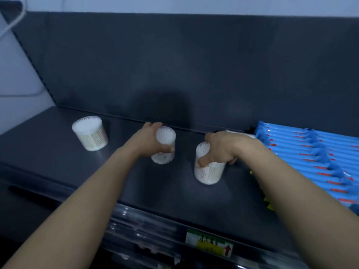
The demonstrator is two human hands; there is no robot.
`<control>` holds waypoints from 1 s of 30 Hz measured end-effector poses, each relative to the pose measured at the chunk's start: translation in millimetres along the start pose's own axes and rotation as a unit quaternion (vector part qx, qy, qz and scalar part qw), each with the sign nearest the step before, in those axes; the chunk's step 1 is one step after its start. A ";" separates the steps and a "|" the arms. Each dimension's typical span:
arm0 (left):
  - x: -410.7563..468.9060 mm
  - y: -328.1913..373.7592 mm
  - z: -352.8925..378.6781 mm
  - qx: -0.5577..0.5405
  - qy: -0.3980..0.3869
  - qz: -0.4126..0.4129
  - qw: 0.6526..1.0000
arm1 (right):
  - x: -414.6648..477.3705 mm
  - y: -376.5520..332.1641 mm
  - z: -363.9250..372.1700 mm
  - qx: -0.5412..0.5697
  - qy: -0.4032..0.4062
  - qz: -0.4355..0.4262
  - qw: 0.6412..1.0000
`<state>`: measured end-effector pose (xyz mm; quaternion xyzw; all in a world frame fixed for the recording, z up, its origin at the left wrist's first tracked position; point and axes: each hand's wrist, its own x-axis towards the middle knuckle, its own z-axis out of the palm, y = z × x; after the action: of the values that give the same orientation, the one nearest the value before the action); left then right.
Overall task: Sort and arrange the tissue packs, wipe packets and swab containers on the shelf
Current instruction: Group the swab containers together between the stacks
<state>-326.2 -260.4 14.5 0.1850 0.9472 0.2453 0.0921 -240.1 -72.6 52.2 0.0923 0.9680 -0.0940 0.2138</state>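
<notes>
Blue packs (310,152) ranked, shelf (48,167) right end | left grip (153,141) clasps middle swab container (165,152), right grip (219,148) clasps front swab container (207,172) | third container (90,133) apart, leftward; alignment judged unfinished

We have a single view, worn on the head. It looks forward and down onto the shelf (58,162) from close by and faces the back panel (174,65). The wide lens takes in the shelf from its left end to the right edge.
</notes>
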 end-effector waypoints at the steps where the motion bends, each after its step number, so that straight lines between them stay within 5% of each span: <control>1: -0.8 1.3 1.2 -0.003 0.008 -0.002 1.000 | 0.6 2.6 -1.3 0.019 -0.001 -0.003 1.000; 7: -14.1 0.7 -9.9 -0.087 0.039 -0.017 0.995 | -0.8 11.2 -14.5 0.069 0.024 -0.033 0.997; 17: -35.8 29.8 -21.7 -0.176 -0.013 0.115 0.978 | -77.1 21.8 -20.1 0.144 0.168 -0.013 0.975; 30: -98.3 156.1 25.4 -0.363 -0.123 0.222 0.896 | -231.8 92.2 22.3 0.278 0.387 0.132 0.869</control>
<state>-181.9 -161.7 78.6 0.3727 0.7076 0.5618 0.2117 -4.4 -20.6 119.2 0.3039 0.8858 -0.2866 -0.2022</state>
